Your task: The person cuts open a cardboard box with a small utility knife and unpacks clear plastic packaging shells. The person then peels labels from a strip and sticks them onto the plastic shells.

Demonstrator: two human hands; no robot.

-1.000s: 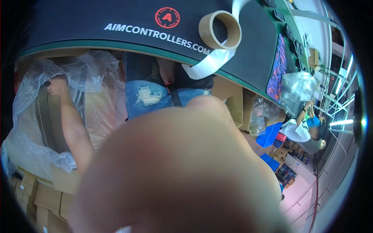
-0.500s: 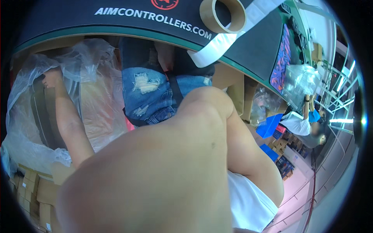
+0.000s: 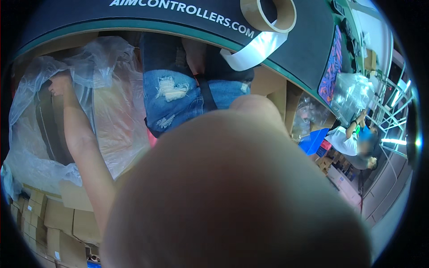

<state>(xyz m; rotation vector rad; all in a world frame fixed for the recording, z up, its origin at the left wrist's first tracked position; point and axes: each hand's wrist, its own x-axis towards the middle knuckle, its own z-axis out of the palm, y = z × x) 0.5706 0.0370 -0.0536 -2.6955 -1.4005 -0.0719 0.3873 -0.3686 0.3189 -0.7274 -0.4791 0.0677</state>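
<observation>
My left hand (image 3: 59, 84) reaches into a clear plastic liner (image 3: 114, 49) at the far left. Its fingers look curled at the top of dark grey-brown flat items (image 3: 51, 125) inside; what they grip, if anything, I cannot make out. Paler wrapped contents (image 3: 114, 116) lie beside them under the plastic. A large, blurred bare arm, my right one, fills the lower middle close to the camera, and my right hand is out of the picture. Ripped blue jeans on my legs (image 3: 178, 96) show below the table edge.
A roll of tape (image 3: 288, 20) with a loose white strip (image 3: 254, 53) rests on the dark table mat (image 3: 178, 29). Cardboard boxes (image 3: 58, 214) are stacked lower left. A blue bin (image 3: 313, 140) stands at right, near a co-worker (image 3: 344, 140) and a clear plastic bag (image 3: 353, 91).
The near right arm has swung and now covers more of the lower right, hiding the white sleeve. My left hand has stayed at the plastic liner. The view has shifted slightly.
</observation>
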